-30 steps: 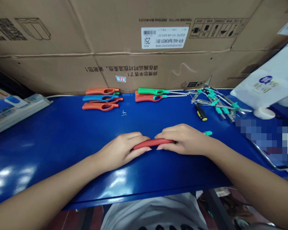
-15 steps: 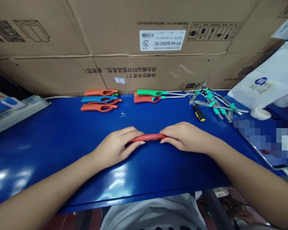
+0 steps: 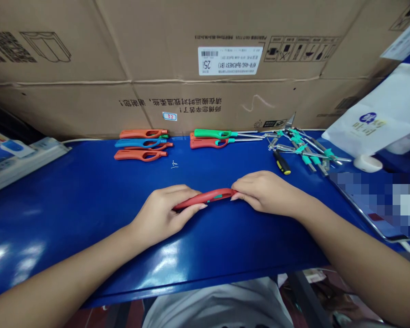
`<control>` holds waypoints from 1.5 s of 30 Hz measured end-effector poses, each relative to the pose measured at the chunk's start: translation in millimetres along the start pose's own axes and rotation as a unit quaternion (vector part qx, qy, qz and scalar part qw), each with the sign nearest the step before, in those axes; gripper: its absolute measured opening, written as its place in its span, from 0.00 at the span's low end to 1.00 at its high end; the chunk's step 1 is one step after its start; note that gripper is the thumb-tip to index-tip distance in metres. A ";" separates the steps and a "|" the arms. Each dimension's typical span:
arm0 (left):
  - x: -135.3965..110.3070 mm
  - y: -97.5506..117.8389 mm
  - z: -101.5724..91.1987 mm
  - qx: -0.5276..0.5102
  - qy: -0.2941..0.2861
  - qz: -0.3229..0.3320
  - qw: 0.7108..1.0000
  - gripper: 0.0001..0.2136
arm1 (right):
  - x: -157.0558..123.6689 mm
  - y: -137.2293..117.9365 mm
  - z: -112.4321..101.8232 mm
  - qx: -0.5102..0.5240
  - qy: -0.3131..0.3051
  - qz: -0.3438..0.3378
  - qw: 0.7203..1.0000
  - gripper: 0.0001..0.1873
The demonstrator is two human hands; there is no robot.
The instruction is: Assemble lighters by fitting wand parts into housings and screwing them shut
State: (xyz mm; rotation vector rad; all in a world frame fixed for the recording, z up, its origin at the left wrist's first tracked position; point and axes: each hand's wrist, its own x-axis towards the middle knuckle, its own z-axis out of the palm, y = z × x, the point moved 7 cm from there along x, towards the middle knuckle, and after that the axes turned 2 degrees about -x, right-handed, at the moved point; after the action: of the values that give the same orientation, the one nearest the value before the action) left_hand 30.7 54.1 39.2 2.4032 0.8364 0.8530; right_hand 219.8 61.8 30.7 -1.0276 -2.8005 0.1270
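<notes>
Big cardboard box [image 3: 157, 54] backs the desk [image 3: 54, 205]. Left hand [image 3: 160, 209]: fingers closed around one end of the red handle [image 3: 201, 199]; right hand [image 3: 264, 189]: fingers pinched on its other end. Handle's held above the desk, front middle. Loose rod heap [image 3: 307, 155], teal bits included, sits back right, screwdriver [image 3: 282, 164] at its near edge. Progress, my read: partway. Rods show on the green lighter [image 3: 205, 133] and red lighter [image 3: 205, 143], back middle. None show on the orange/blue handle stack [image 3: 140, 156], back left, or on the held one, though the right fingers cover its tip. Remainder looks like that lot; exact count unclear, some overlap. White slivers [image 3: 174, 164] lie midway. Vs half a second ago: held handle tilts more, left end lower, and more green shows in its opening.
</notes>
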 end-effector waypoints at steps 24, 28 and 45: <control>0.6 -17.7 9.4 -0.039 -0.029 -0.128 0.991 0.15 | -6.5 18.6 -12.7 0.069 0.010 0.091 0.993 0.13; -1.0 -25.0 12.1 -0.024 -0.034 -0.130 0.991 0.15 | -7.1 22.8 -5.1 0.091 -0.038 0.103 0.990 0.07; -5.4 -22.2 15.5 0.019 -0.057 -0.083 0.995 0.17 | -67.8 127.5 -19.2 -0.094 -0.096 0.534 0.835 0.19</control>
State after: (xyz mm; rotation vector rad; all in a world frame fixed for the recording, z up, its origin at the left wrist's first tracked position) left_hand 29.1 63.1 13.1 2.3513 0.9982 0.6363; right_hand 355.1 115.4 24.7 -2.6125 -2.0155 0.0740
